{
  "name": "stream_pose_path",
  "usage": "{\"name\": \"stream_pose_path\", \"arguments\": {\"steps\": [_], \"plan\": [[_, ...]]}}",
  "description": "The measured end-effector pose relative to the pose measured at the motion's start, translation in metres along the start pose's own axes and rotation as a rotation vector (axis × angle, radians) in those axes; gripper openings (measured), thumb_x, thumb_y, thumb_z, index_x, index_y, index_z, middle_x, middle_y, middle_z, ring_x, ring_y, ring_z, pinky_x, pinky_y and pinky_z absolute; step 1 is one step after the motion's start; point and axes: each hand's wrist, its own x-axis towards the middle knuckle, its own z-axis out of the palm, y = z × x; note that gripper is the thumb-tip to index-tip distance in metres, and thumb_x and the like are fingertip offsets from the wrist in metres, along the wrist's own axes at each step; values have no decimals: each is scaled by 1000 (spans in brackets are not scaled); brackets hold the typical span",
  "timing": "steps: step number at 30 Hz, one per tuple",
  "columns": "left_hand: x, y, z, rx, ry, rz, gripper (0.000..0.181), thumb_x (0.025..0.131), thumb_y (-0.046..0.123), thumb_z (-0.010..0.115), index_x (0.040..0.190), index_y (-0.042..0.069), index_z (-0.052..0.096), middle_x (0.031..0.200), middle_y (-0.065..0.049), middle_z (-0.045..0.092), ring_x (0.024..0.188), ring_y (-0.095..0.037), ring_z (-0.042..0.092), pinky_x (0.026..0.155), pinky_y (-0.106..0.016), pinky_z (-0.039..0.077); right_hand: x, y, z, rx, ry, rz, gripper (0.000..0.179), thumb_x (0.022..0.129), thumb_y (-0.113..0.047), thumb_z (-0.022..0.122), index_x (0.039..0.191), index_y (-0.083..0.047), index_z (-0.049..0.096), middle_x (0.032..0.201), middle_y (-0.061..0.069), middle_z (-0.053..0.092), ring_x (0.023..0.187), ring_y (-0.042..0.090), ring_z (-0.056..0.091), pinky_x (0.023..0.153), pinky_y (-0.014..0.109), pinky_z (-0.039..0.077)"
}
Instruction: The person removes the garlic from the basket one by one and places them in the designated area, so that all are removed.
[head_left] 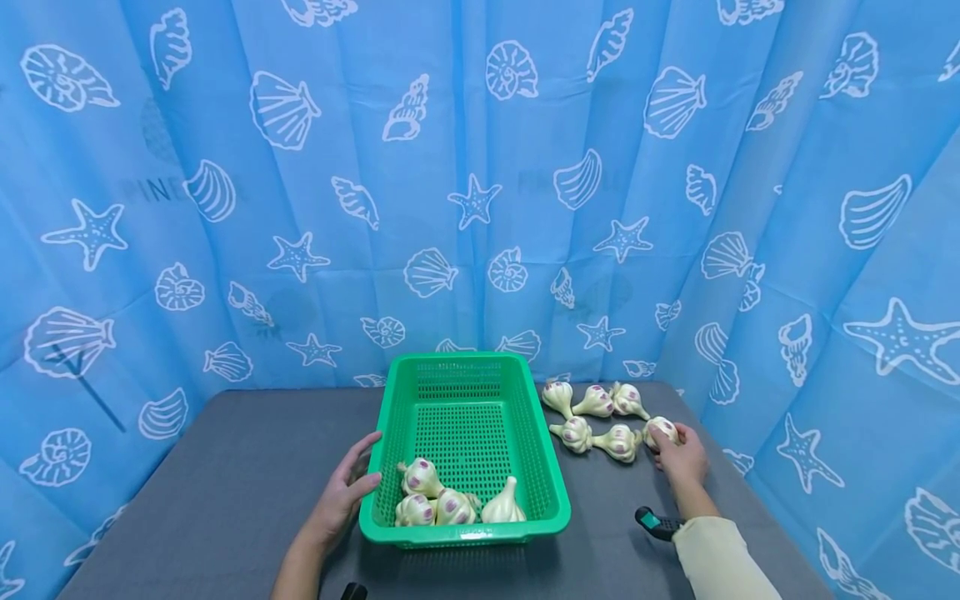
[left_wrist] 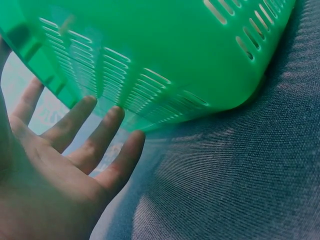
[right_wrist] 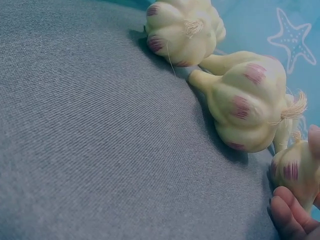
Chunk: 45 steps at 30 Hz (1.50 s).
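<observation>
While the left hand (head_left: 337, 502), fingers spread wide, stands at the left side of one green plastic basket (head_left: 459, 435) containing four garlic bulbs (head_left: 504, 505), the right hand (head_left: 684, 460) grips one bulb (head_left: 662, 424) beside five others (head_left: 618, 442) on the gray tabletop (head_left: 240, 492).

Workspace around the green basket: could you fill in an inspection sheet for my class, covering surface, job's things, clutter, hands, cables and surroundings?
Surface: gray tabletop, fabric-like texture.
Job's things: green basket with four visible garlic bulbs at its near end; six others on its right.
Clutter: nothing seen.
Hands: left hand beside the basket's left rim, fingers spread; right hand pinches the rightmost bulb.
Cables: nothing seen.
Surroundings: blue curtain printed with white shells and starfish.
</observation>
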Motion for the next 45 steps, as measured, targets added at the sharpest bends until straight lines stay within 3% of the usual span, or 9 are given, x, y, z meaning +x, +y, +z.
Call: {"name": "stream_pose_path", "arguments": {"steps": [6, 20, 26, 33, 40, 45], "plan": [[-1, -1, 0, 20, 8, 14, 60, 98, 9, 51, 153, 12, 26, 151, -24, 28, 133, -43, 32, 91, -34, 46, 3, -1, -1, -9, -8, -17, 66, 93, -34, 64, 141, 4, 40, 135, 27, 47, 57, 8, 57, 48, 23, 48], [-1, -1, 1, 45, 16, 29, 61, 97, 9, 52, 153, 13, 27, 148, -25, 30, 131, -43, 36, 89, -32, 47, 12, -2, -1, 0, 1, 33, 66, 94, -34, 63, 143, 3, 39, 136, 26, 47, 56, 7, 55, 42, 21, 46], [1, 0, 1, 6, 14, -2, 61, 98, 11, 52, 153, 12, 27, 149, -24, 29, 132, -41, 35, 90, -35, 47, 11, -3, -2, -3, 5, 36, 68, 93, -35, 64, 143, 4, 39, 133, 27, 47, 55, 8, 55, 41, 21, 46], [2, -2, 0, -14, 14, -13, 61, 98, 11, 52, 153, 15, 27, 150, -22, 29, 134, -41, 33, 92, -35, 46, 8, -6, -4, -20, -9, 25, 72, 92, -37, 64, 145, 3, 37, 137, 28, 45, 57, 8, 56, 44, 23, 48], [-1, -1, -1, 1, -24, 39, 62, 98, 8, 50, 153, 8, 24, 150, -29, 25, 133, -47, 30, 90, -32, 47, 6, -2, -6, -13, -2, -18, 75, 91, -39, 65, 146, 2, 36, 144, 28, 39, 60, 9, 58, 46, 24, 50], [0, 1, 0, -15, -5, 14, 60, 98, 10, 51, 153, 10, 27, 150, -27, 28, 133, -43, 34, 91, -34, 47, 5, 0, -7, 0, 15, -33, 74, 91, -37, 65, 146, 2, 35, 145, 29, 37, 58, 8, 57, 45, 22, 49]]}}
